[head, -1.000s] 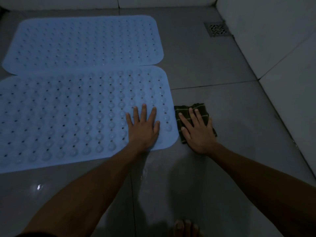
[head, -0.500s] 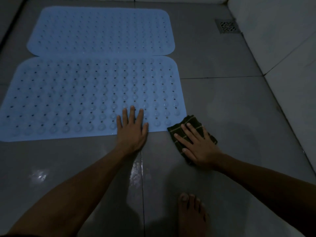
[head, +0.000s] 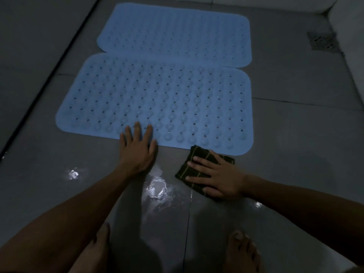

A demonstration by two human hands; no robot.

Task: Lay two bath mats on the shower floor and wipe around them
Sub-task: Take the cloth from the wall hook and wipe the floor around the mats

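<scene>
Two blue bath mats lay flat on the grey tiled shower floor (head: 295, 125), long sides touching. The far mat (head: 177, 34) was set a little further right than the near mat (head: 157, 99), whose far edge just overlapped it. Both were dotted with rows of small holes and raised bumps.

To the left of the mats a dark straight line (head: 49, 75) ran along the floor, with a strip of bare tile between it and the mats' left ends. To the right a wider stretch of bare tile reached the pale wall (head: 350, 56), and a square floor drain (head: 322, 41) sat in that far right corner, well apart from the mats. Near the person, the floor in front of the near mat was open, wet and shining with patches of reflected light (head: 157, 189).

The left hand (head: 137, 148) lay flat with straight, slightly spread fingers (head: 137, 128); the fingertips rested on the near mat's front edge while the palm pressed the tile just in front of it. The right hand (head: 218, 176) lay flat with fingers extended on a folded dark cloth (head: 189, 170) with thin pale stripes, pressing it to the floor. The cloth sat just in front of the near mat's front edge, toward its right corner, its far corner touching or nearly touching that edge; I could not tell which.

Two bare feet, the left foot (head: 98, 245) and the right foot (head: 244, 251), stood on the tile at the bottom of the view, behind the hands. No containers were seen.
</scene>
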